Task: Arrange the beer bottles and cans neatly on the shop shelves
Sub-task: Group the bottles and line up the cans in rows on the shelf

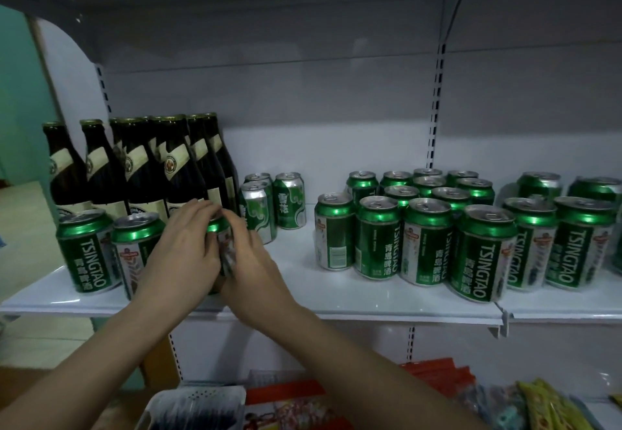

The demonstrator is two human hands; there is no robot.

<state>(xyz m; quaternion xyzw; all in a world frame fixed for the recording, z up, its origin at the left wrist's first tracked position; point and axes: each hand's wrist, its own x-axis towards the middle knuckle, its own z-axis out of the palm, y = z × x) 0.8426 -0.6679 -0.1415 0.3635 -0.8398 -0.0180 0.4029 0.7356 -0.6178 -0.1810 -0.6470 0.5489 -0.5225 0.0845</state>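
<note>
- Fingers (pixel 202 209) of the left hand (pixel 183 247) curl over the top and left side of a green can (pixel 218 227); the right hand (pixel 250 254) wraps its right side, so both hands grip this one can.
- That held can stands upright on the white shelf (pixel 303 281), near its front edge, and only a strip of its rim and label shows between the hands.
- Just left of the held can stand two more Tsingtao cans (pixel 89 251), one touching the left hand's wrist side.
- Right behind the held can is a tight cluster of dark bottles (pixel 144 173) with cream labels, all upright.
- Just right of the held can, slightly further back, stand three paler green-and-silver cans (pixel 289 200).
- Well to the right of the held can, past a bare stretch of shelf, is a large group of green cans (pixel 427 231), several rows deep, their labels facing different ways.
- Below the held can, on a lower shelf, lie snack packets (pixel 538 406) in red, yellow and other colours.
</note>
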